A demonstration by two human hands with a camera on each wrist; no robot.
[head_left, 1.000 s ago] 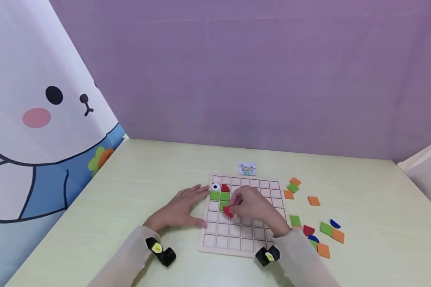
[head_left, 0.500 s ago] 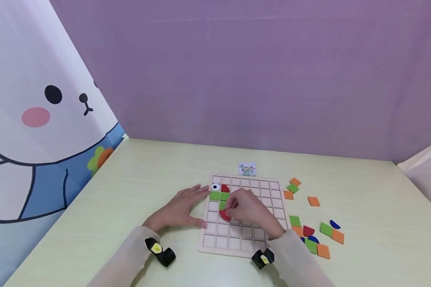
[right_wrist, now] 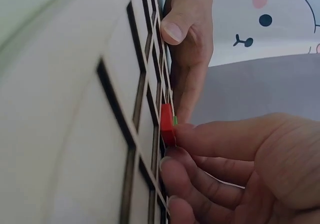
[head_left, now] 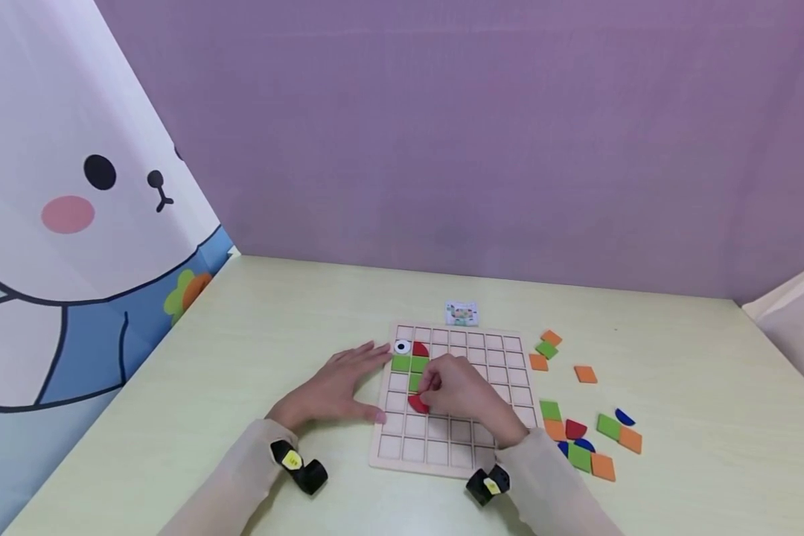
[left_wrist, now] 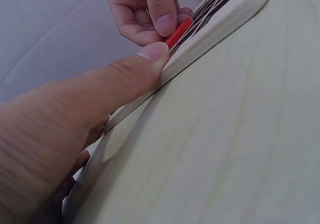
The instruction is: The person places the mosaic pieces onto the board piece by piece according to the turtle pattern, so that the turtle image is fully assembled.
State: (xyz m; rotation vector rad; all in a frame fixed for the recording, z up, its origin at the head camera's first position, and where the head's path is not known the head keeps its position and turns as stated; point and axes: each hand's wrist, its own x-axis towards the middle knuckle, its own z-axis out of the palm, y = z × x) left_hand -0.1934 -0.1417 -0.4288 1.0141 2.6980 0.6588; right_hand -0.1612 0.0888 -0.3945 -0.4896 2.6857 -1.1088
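Observation:
In the head view, the pale gridded wooden board (head_left: pixel 455 455) lies on the table. My right hand (head_left: pixel 467 391) pinches a red quarter-round tile (head_left: pixel 417 404) between thumb and fingers, at the cell just below a green square tile (head_left: pixel 415 383). The right wrist view shows that red tile (right_wrist: pixel 167 124) tilted up from the grid, by the thumb tip. My left hand (head_left: pixel 335 387) has its fingers spread, with thumb and fingertips touching the board's left edge. Above sit two green squares, a round eye tile (head_left: pixel 402 347) and another red quarter-round tile (head_left: pixel 420 348).
Loose orange, green, red and blue tiles lie right of the board, among them an orange square (head_left: pixel 586 374) and a blue half-round (head_left: pixel 624 417). A small printed card (head_left: pixel 461 313) lies beyond the board's far edge. A purple partition (head_left: pixel 482 149) stands behind the table.
My right hand has moved slightly left, bringing the red tile into the cell below the green square, with its orientation changed. My left hand stays at the board's edge.

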